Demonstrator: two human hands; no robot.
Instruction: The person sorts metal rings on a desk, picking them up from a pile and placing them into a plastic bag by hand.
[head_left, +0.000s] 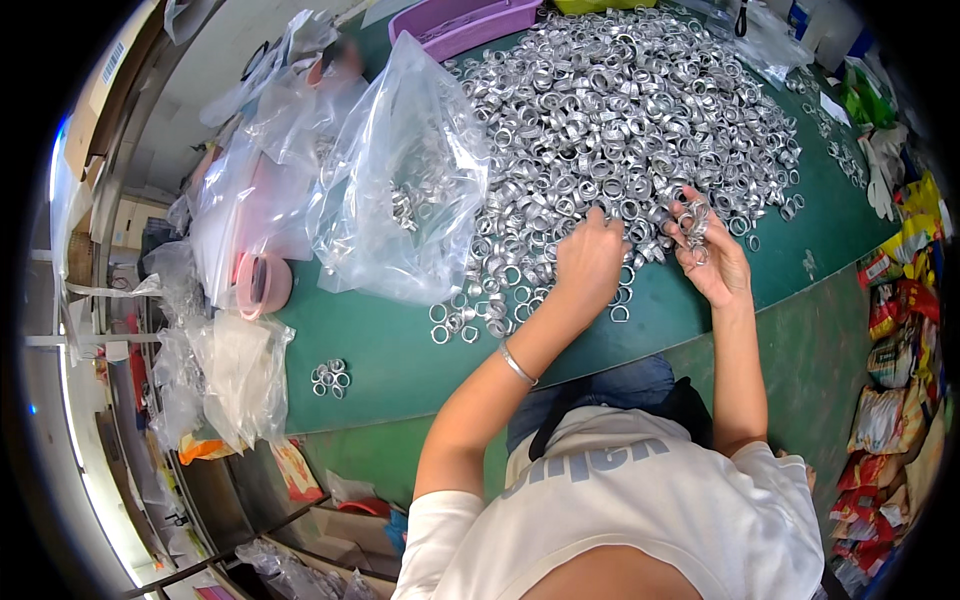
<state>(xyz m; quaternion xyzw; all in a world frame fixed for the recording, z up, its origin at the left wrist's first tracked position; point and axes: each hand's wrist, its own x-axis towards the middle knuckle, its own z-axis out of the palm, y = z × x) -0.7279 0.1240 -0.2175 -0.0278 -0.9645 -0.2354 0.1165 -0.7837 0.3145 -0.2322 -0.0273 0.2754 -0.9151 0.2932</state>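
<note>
shirt; right hand holding rings

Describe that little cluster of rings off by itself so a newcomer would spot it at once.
On the green table, find the great heap of silvery rings. Left of it is a big clear bag; below the bag's left side, toward the table's near edge, lies the little cluster: just a handful of rings, touching neither heap nor bag.

On my remote feed I can't tell what the bare left hand has at its hidden fingertips, detail on the silver metal rings is too small, and the top edge crops the yellow-green plastic container.
</note>
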